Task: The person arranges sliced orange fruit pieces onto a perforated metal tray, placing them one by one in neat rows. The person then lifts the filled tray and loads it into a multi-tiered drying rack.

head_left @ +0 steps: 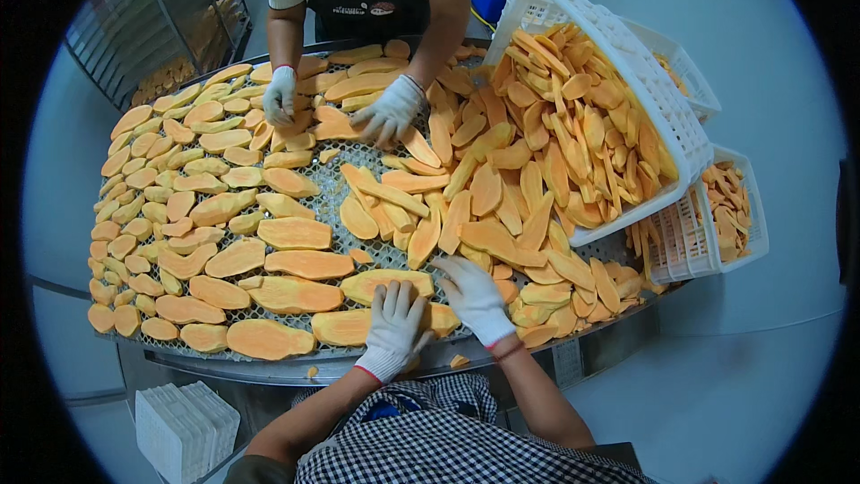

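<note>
My left hand (393, 329), in a white knitted glove, rests palm down on a long orange slice, likely sweet potato (341, 328), near the table's front edge. Its fingers reach toward another long slice (376, 286) just behind. To the right, my gloved right hand (474, 299) lies beside the slices, its fingertips at the near side of a loose heap (497, 242); whether it grips anything is hidden. Rows of flat slices (289, 234) cover the mesh tray (326, 198) on the left. The heap spreads from a tipped white plastic crate (678, 128) at the right.
Across the table a co-worker in a dark apron (369, 0) has both gloved hands on slices. Smaller white baskets (756, 215) with slices stand at the right. A metal rack (181, 27) is at the back left, and stacked white crates (185, 427) sit below the table.
</note>
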The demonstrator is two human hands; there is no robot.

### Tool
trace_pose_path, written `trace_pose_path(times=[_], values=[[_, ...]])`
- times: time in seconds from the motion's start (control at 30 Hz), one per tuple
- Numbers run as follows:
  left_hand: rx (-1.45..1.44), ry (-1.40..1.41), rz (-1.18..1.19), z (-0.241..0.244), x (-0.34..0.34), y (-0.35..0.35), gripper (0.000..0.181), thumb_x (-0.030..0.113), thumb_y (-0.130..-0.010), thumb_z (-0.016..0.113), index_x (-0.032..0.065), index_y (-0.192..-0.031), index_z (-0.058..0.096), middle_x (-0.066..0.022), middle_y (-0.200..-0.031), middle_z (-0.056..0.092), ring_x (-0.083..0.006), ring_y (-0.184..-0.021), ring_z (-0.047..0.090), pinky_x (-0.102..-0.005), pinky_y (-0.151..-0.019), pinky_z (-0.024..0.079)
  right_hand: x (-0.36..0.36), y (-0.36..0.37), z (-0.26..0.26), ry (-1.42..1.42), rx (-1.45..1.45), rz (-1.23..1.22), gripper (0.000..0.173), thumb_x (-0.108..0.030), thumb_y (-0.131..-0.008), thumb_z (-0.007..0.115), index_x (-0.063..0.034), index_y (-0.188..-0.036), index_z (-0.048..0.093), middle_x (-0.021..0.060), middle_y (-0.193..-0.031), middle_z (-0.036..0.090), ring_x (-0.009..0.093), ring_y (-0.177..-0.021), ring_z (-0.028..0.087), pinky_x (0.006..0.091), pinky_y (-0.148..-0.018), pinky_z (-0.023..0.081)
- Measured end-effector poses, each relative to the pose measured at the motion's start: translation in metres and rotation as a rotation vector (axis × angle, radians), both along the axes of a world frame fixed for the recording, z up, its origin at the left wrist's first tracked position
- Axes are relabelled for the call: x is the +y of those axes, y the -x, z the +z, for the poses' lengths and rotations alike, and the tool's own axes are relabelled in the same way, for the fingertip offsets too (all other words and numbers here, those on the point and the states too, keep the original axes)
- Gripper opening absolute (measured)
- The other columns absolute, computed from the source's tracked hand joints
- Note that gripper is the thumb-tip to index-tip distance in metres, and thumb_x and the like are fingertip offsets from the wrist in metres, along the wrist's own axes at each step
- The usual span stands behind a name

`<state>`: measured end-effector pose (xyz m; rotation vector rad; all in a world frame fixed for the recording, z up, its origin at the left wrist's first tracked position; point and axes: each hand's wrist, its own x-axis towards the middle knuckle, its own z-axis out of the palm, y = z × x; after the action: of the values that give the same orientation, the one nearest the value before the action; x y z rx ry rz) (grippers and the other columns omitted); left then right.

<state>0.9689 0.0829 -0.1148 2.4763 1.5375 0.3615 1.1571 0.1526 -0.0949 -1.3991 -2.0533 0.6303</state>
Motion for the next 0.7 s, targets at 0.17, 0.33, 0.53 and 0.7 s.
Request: trace_pose_path(times=[0.17, 0.33, 0.53, 0.7], values=[[0.038, 0.028, 0.077, 0.019, 0.017, 0.03, 0.068, 0.043, -0.082, 0.072, 0.0048, -0.133, 0.048, -0.0226, -0.137, 0.043, -0.0425, -0.132, 0.036, -0.0614, -0.113, 0.021, 0.073, -0.005, -0.034, -0.317, -0.701, -0.02, 0.032, -0.015, -0.079, 0.059, -0.0113, -0.11, 0.067, 0.011, -0.123, 0.061, 0.032, -0.122, 0.053, 0.0508, -0.105, 0.038], [0.047, 0.055, 0.092, 0.011, 0.012, 0.048, 0.067, 0.044, -0.086, 0.068, 0.0061, -0.137, 0.046, -0.0217, -0.139, 0.043, -0.0425, -0.134, 0.035, -0.0632, -0.113, 0.021, 0.092, -0.011, -0.007, -0.192, -0.718, -0.154, 0.041, -0.018, -0.081, 0.067, -0.0147, -0.122, 0.063, 0.0116, -0.13, 0.057, 0.032, -0.124, 0.05, 0.0504, -0.107, 0.038], [-0.085, 0.1, 0.112, 0.01, 0.022, 0.05, 0.066, 0.036, -0.084, 0.071, 0.0062, -0.137, 0.047, -0.0236, -0.141, 0.042, -0.0437, -0.136, 0.035, -0.0577, -0.116, 0.023, 0.1, 0.005, -0.021, -0.392, -0.616, 0.406, 0.05, -0.022, -0.072, 0.08, -0.02, -0.12, 0.065, 0.0113, -0.137, 0.053, 0.033, -0.12, 0.053, 0.0459, -0.102, 0.043], [-0.103, -0.105, 0.268, 0.016, 0.081, 0.051, 0.069, 0.025, -0.078, 0.078, 0.0092, -0.138, 0.049, -0.0255, -0.144, 0.041, -0.0433, -0.136, 0.036, -0.0578, -0.114, 0.028, 0.105, 0.018, -0.014, -0.204, -0.661, 0.391, 0.058, -0.037, -0.071, 0.082, -0.021, -0.124, 0.063, 0.0125, -0.137, 0.052, 0.032, -0.113, 0.056, 0.0442, -0.095, 0.045]])
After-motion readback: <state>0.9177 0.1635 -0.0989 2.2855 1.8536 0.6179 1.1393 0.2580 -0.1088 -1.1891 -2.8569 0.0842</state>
